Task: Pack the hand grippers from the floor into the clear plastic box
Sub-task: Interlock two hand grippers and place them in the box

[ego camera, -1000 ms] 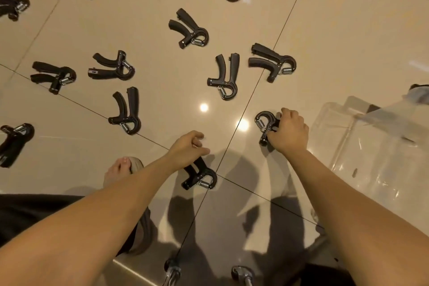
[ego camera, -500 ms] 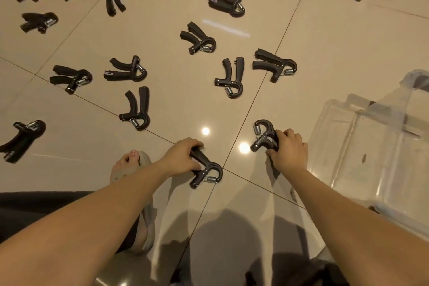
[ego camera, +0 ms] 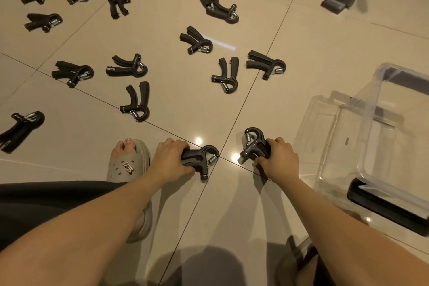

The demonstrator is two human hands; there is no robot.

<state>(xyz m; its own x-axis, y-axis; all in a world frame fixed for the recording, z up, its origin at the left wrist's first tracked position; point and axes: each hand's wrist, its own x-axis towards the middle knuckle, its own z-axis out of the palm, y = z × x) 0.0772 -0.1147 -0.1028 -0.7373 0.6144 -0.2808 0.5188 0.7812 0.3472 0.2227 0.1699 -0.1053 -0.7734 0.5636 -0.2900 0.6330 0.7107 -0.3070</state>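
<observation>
The left grip was clamped on one hand gripper, the right grip on a second hand gripper, near the floor. It seemed best to carry both into the clear plastic box at 3 o'clock.

Black steel-sprung hand grippers, over a dozen scattered on tiled floor, two nearest held by handles, clear plastic box open at right
</observation>
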